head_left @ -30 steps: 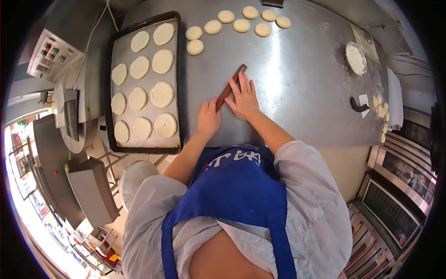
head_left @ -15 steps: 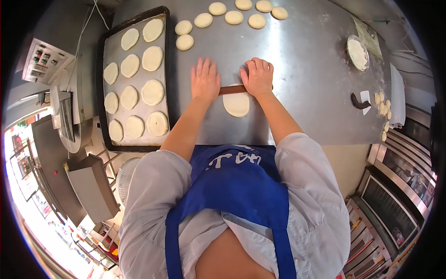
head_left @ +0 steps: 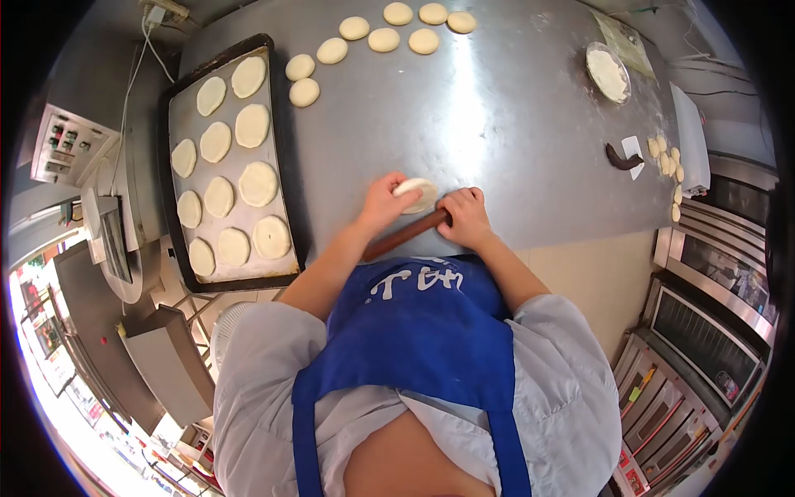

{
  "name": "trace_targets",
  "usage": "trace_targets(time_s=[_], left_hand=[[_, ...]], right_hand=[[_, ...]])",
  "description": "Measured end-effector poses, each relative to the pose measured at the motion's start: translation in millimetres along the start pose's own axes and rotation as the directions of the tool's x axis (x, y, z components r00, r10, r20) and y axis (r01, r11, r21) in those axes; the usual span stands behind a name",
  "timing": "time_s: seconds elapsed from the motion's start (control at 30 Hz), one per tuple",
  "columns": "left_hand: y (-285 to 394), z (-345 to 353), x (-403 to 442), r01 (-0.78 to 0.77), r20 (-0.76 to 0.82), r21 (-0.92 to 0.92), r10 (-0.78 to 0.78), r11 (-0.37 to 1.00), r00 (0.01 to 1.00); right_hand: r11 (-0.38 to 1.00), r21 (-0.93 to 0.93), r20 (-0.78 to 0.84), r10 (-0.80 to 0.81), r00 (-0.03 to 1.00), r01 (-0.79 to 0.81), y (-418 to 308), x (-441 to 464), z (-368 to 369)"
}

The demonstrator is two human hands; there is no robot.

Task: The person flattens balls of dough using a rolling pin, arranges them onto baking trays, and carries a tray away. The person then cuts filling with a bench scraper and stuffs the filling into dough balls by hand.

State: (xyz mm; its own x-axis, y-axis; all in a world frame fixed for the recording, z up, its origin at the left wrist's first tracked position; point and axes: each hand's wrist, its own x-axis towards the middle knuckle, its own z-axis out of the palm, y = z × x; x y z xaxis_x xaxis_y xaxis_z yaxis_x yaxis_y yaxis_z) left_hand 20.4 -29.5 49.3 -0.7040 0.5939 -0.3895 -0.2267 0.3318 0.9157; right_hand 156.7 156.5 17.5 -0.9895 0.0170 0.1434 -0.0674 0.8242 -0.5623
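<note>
Near the front edge of the metal table [head_left: 530, 157], my left hand [head_left: 386, 202] pinches the left edge of a flattened round of dough [head_left: 420, 195], thumb on top. The round looks slightly raised on that side. My right hand [head_left: 465, 217] is closed around the right end of a brown rolling pin [head_left: 407, 235], just right of the dough. The pin lies at a slant in front of the dough, its left end near my left wrist and the blue apron.
A dark-rimmed baking tray [head_left: 294, 199] with several flat dough rounds stands at the left. Several small dough pieces [head_left: 383, 40] lie along the back. At the right are a bowl of flour [head_left: 609, 74], a dark curved object [head_left: 621, 157] and more small dough pieces [head_left: 665, 161].
The rolling pin has come off the dough toward me and now slants. My left hand has left the pin and taken the dough's edge; my right hand has closed on the pin's end.
</note>
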Motion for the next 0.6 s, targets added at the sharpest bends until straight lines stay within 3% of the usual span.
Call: trace_targets(time_s=[0.07,0.17,0.2,0.3,0.4,0.5,0.6], left_hand=[[9.4,12.4,3.1,0.201,-0.02,-0.474,-0.238,0.857,0.971],[16.2,-15.4,36.1,0.271,0.382,-0.037,-0.237,0.962,0.894],[16.4,-27.7,45.6,0.097,0.364,0.264,-0.193,0.96,0.911],[21.1,-41.1,48.2,0.082,-0.089,0.703,-0.027,0.706,0.996],[15.0,-40.6,24.4,-0.014,-0.25,0.747,0.299,0.665,0.921],[-22.3,-30.5,-37.8,-0.094,-0.077,0.955,0.541,0.281,0.838],[-46.1,-30.2,-88.7,-0.203,0.04,0.905,0.402,0.373,0.915]], right_hand=[[0.998,-0.001,-0.005,-0.055,0.998,0.055,2.3,-9.5,-9.0],[1.0,-0.015,0.081,-0.012,0.997,0.013,5.0,-5.1,-22.5],[0.999,-0.038,0.101,-0.012,0.995,0.016,3.0,4.2,-26.1],[0.996,-0.079,0.035,0.032,0.999,-0.029,-15.9,46.4,-21.3],[0.988,-0.128,-0.108,0.073,0.992,-0.087,-21.2,59.6,6.2],[0.995,-0.095,-0.039,0.002,0.999,-0.005,-11.2,24.1,19.8],[0.99,-0.11,0.051,-0.083,0.995,0.088,-18.0,11.6,7.1]])
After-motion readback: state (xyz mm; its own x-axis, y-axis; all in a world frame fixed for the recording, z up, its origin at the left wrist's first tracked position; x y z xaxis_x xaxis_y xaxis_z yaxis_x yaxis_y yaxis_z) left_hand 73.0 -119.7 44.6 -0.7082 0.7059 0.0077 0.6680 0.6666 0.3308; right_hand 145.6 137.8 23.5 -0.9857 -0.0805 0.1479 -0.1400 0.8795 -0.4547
